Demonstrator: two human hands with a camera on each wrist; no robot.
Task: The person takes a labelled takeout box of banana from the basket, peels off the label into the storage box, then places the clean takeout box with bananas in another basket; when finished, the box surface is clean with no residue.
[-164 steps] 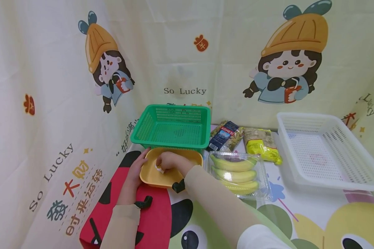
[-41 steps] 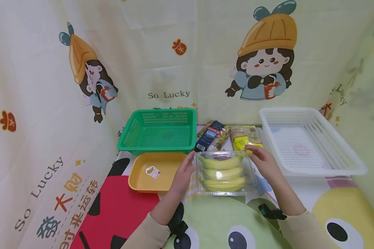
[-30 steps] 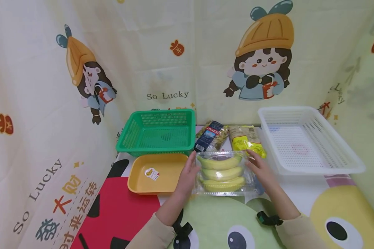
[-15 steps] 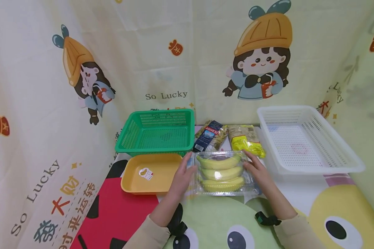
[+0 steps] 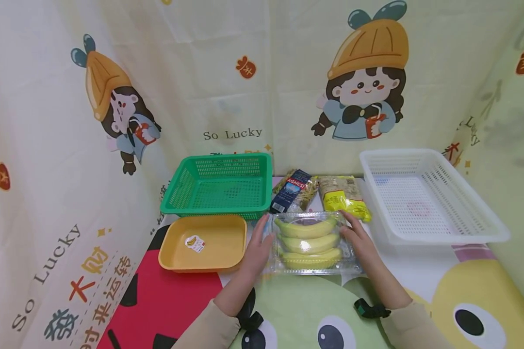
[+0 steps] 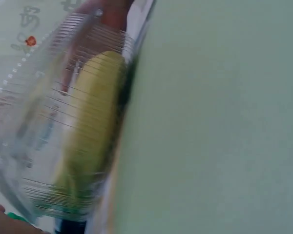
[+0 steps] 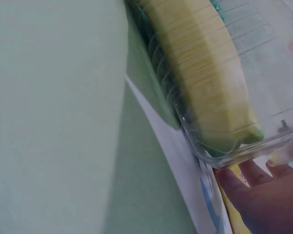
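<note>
A clear plastic clamshell box (image 5: 308, 268) holding several bananas (image 5: 310, 243) lies at the front middle in the head view. My left hand (image 5: 255, 247) holds its left side, thumb toward the rim and the fingers pointing away along the edge. On the opposite side my right hand (image 5: 361, 241) grips the far right corner, thumb and index finger over the lid's edge. In the right wrist view the right hand's fingers (image 7: 254, 171) go in behind and under the box end. The left wrist view is blurred; a bit of the left hand (image 6: 7, 223) shows at the bottom left.
Left of the box sits a yellow tray (image 5: 166, 257) with a banana sticker (image 5: 195, 244) in it. A green basket (image 5: 168, 201) stands behind the tray, a white basket (image 5: 504, 235) at the right. An Agnesi pasta bag (image 5: 292, 191) and a yellow bag (image 5: 347, 196) lie behind the box.
Earlier my right hand was working at the sticker in the yellow tray. Both hands have since moved to the box's sides, and the tray has slid left beside my left hand.
</note>
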